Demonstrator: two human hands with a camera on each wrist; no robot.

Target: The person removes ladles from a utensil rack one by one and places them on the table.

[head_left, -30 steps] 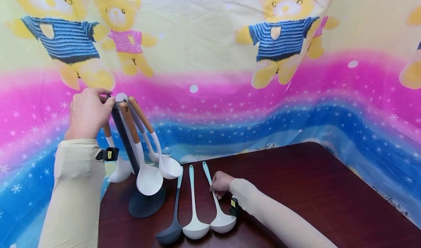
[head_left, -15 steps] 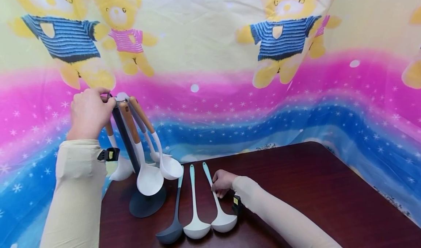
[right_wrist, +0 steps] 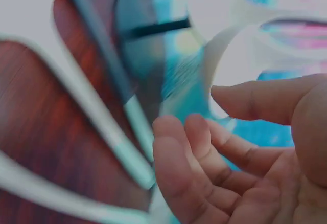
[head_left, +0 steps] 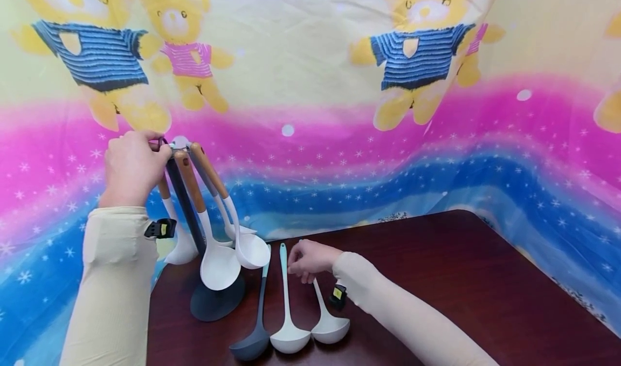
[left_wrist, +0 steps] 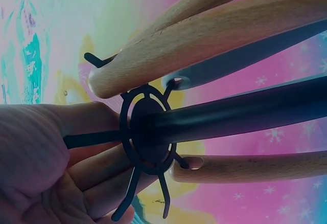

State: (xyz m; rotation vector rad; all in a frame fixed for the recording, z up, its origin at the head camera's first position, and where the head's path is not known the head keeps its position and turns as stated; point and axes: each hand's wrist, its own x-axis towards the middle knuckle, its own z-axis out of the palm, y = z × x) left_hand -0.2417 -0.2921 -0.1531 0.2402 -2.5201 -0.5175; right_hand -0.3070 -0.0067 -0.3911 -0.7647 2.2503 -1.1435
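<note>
At the top of a black utensil stand (head_left: 184, 204), my left hand (head_left: 133, 166) grips the hook ring (left_wrist: 124, 119) with thumb and fingers. White ladles with wooden handles hang from it, a front ladle (head_left: 220, 269) among them. On the table lie a grey ladle (head_left: 252, 345), a middle white ladle (head_left: 290, 342) and a right white ladle (head_left: 331, 331), all with mint handle ends. My right hand (head_left: 314, 259) hovers over the right ladle's handle, beside the middle one's. Its fingers are loosely bent with nothing between them in the right wrist view.
The stand's round black base (head_left: 218, 304) sits on the dark red table (head_left: 436, 280) near its left edge. Behind the table hangs a patterned cloth (head_left: 310, 107) with teddy bears.
My right hand has let go of the right white ladle's handle and moved left toward the middle ladle. The left hand stays on the stand; the hanging ladles have shifted slightly.
</note>
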